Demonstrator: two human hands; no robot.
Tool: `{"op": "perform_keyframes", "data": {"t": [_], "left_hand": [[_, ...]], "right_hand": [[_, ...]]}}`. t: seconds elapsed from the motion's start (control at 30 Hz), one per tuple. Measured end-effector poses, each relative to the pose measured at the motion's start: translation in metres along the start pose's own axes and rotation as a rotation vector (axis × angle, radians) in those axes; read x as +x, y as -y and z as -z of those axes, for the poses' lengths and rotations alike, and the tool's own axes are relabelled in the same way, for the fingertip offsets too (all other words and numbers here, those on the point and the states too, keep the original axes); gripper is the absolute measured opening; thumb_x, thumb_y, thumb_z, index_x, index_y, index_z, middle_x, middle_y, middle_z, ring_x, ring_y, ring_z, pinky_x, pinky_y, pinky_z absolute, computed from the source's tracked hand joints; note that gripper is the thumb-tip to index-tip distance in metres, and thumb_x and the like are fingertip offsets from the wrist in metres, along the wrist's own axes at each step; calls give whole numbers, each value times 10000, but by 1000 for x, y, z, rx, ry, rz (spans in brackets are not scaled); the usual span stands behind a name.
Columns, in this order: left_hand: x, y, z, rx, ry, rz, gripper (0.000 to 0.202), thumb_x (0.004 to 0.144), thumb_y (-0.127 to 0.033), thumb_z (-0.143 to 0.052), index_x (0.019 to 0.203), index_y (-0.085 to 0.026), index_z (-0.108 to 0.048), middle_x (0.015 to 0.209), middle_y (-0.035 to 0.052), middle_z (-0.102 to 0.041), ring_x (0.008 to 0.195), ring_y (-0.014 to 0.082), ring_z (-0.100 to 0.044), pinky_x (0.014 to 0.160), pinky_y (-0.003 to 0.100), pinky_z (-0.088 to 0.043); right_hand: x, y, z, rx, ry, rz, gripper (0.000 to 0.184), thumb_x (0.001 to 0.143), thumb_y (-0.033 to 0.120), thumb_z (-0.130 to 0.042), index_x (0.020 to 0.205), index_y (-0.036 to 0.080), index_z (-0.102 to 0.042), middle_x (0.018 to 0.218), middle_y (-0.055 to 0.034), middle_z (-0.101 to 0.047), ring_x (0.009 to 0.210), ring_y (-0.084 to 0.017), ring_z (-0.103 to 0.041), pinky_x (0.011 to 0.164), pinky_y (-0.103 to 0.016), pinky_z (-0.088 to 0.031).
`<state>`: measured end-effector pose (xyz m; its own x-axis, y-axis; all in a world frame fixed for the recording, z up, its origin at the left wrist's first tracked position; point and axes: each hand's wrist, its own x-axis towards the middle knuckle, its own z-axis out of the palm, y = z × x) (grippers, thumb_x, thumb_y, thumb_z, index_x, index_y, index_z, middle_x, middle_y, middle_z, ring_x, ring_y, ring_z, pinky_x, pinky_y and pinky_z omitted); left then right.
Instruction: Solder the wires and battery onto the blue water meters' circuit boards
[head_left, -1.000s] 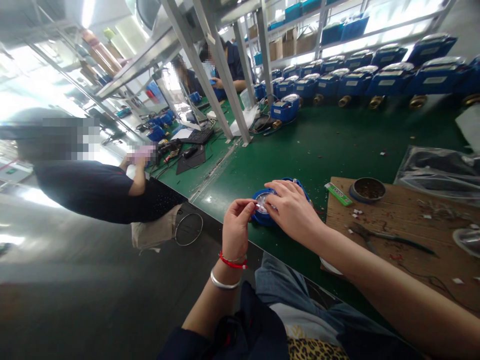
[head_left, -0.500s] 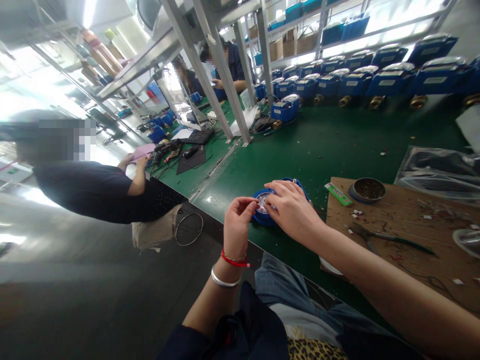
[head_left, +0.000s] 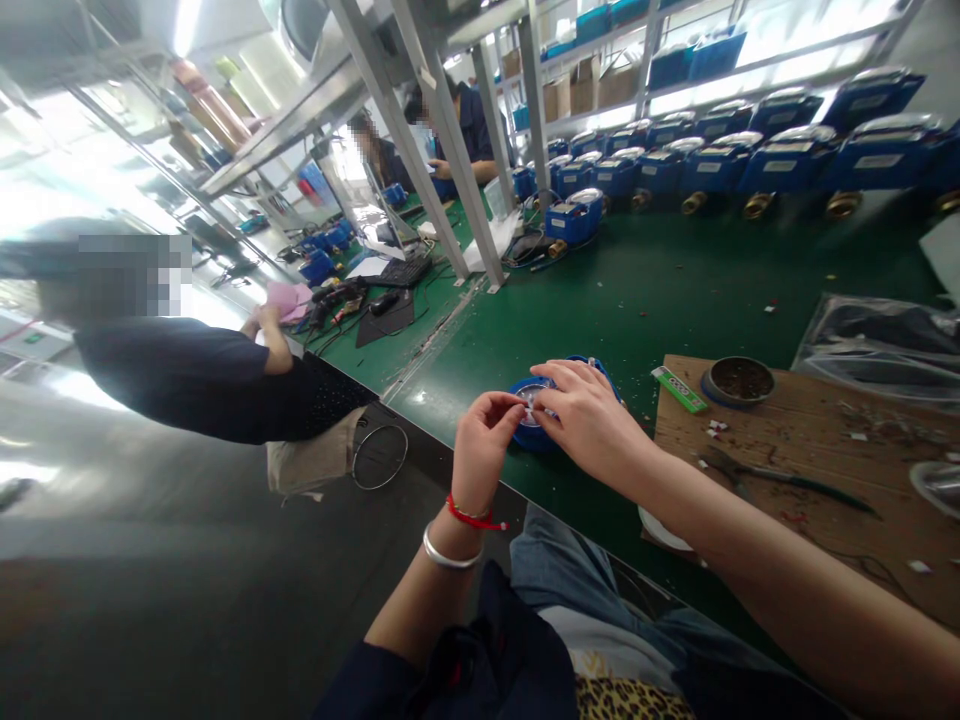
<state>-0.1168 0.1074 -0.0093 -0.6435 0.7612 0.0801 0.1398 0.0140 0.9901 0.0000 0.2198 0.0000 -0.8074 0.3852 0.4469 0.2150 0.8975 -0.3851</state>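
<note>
Blue meter point(head_left: 525, 438) is set at the near edge of the tabletop point(head_left: 675, 290), beside the wooden board point(head_left: 810, 450), and is gripped from above by the right hand point(head_left: 592, 420). A small white piece point(head_left: 529, 399), perhaps a seal, is pinched at its face by the left hand point(head_left: 480, 450).

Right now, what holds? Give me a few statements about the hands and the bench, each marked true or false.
1. The left hand and the right hand are both at the blue meter on the green table. True.
2. The pliers are in the right hand. False: they lie on the wooden board.
3. The round tin sits on the wooden board. True.
4. Nothing is worn near the left hand. False: a red string and a silver bangle circle its wrist.
</note>
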Motion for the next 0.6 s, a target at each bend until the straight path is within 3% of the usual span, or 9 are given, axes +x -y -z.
{"op": "perform_keyframes", "data": {"t": [0.2, 0.37, 0.6], "left_hand": [[1, -1, -2, 99, 8, -50, 185, 800, -331, -697, 900, -178, -672, 934, 60, -658, 819, 162, -589, 698, 245, -447], [-1, -3, -2, 70, -22, -31, 204, 778, -343, -721, 885, -175, -675, 890, 54, -654, 785, 159, -580, 663, 239, -437], [0, -2, -4, 80, -10, -43, 194, 786, -341, -714, 876, -175, -668, 877, 44, -645, 776, 151, -569, 694, 242, -434]], "right_hand": [[-2, -7, 1, 1, 35, 19, 211, 878, 199, -527, 953, 138, -715, 1352, -129, -555, 1284, -294, -446, 1101, -473, -336], [-1, -10, 3, 6, 44, 32, 197, 870, 190, -521, 913, 137, -707, 1356, -140, -548, 1281, -296, -452, 1080, -471, -361], [0, -12, -3, 72, 27, 11, 198, 887, 199, -527, 880, 134, -714, 1180, -123, -654, 1207, -268, -504, 1035, -423, -402]]}}
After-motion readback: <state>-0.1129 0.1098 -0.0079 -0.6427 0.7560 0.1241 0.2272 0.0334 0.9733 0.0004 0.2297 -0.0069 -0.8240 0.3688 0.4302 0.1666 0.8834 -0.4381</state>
